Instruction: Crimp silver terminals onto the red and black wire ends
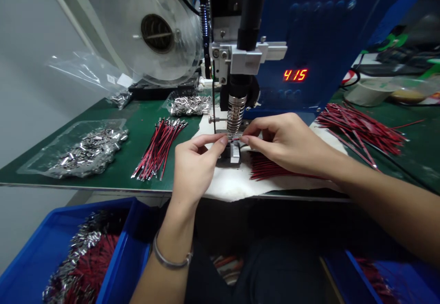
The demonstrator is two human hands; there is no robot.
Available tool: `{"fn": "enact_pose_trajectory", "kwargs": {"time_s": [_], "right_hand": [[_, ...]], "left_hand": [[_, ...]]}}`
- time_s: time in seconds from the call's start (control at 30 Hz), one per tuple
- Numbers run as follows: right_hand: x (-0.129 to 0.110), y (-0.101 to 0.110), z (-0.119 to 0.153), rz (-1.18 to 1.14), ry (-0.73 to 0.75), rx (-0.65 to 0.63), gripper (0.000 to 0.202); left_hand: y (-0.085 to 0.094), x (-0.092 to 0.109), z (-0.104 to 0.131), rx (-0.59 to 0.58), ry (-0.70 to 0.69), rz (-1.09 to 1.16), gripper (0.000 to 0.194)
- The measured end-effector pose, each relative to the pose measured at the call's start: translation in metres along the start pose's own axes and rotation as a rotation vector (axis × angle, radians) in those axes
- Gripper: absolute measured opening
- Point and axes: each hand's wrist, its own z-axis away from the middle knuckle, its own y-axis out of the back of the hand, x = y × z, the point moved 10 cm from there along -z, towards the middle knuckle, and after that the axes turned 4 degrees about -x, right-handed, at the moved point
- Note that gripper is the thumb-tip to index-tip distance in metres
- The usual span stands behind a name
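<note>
Spindle (236,107) = ref. pt. R hand (288,139), just R of spindle tip: thumb & index in narrow pinch, holding red wire (236,139), whose exposed length lies just below spindle, over block (235,153). L hand (195,162), just L of spindle tip: thumb & index narrowed; whether they grip anything can't be told. L of spindle: wire bundle (160,148), then bag (92,150) w/ metal pcs. R of spindle: 2nd bundle (264,169) partly under R hand; 3rd bundle (360,127) farther out. Behind spindle: blue unit (285,34), displays 2238 & 415.
</note>
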Motion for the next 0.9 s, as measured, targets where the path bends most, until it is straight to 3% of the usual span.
{"fn": "enact_pose_trajectory", "kwargs": {"time_s": [0.9], "right_hand": [[0.0014,-0.0002,-0.0001,-0.008,0.004,-0.012,0.014]], "left_hand": [[-0.0004,0.0043,0.001,-0.002,-0.01,-0.011,0.027]]}}
